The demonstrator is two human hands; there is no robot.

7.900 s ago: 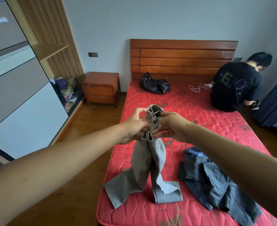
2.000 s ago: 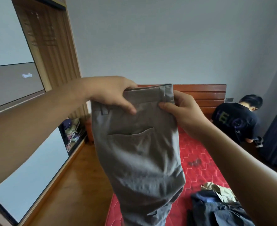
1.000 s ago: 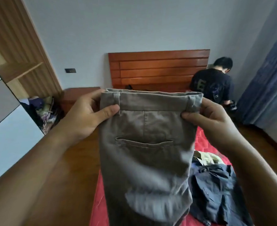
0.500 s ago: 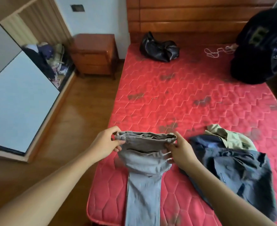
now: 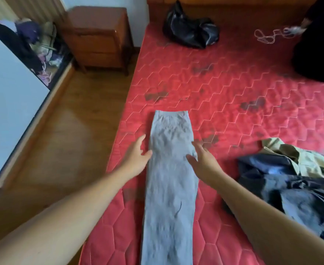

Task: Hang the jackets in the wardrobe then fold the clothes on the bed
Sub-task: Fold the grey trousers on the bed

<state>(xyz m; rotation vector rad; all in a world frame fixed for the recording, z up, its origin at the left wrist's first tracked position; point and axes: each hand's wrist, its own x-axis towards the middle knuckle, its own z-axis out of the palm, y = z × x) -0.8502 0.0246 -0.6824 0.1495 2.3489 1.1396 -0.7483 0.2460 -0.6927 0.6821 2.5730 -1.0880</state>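
Half a second earlier both hands had pinched the waistband of the grey trousers (image 5: 170, 169). Now the trousers lay flat and lengthwise on the red bed (image 5: 233, 88), waistband away from the person and legs together, running out of view below. The left hand (image 5: 137, 157) and right hand (image 5: 203, 161) had let go, their fingers apart and straight, touching either edge of the cloth. The trousers looked laid out and ready for a first fold. A heap of dark and khaki clothes (image 5: 291, 180) waited unfolded to the right.
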